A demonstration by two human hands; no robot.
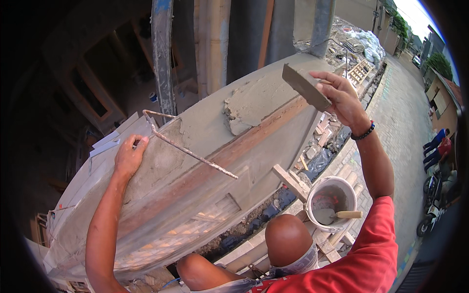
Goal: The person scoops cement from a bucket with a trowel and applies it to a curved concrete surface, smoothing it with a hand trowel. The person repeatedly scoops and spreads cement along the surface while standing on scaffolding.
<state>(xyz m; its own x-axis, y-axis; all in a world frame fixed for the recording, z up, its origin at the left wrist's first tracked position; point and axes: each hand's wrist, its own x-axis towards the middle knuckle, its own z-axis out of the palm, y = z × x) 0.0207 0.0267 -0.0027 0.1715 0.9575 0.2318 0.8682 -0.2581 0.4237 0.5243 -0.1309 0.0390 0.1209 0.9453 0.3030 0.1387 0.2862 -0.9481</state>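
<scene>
My right hand holds a flat rectangular trowel, coated grey, raised over the curved concrete ledge. A thick patch of wet mortar with a ragged edge lies on the ledge, left of and below the trowel. My left hand rests at the ledge's left part with its fingers curled on the edge. A bent metal rod juts across the ledge beside it. A reddish-brown band runs along the ledge below the mortar.
A white bucket with grey mix and a wooden-handled tool sits on scaffold poles by my knee. Upright posts stand behind the ledge. Rubble lines the paved street at right, where two people are near parked motorbikes.
</scene>
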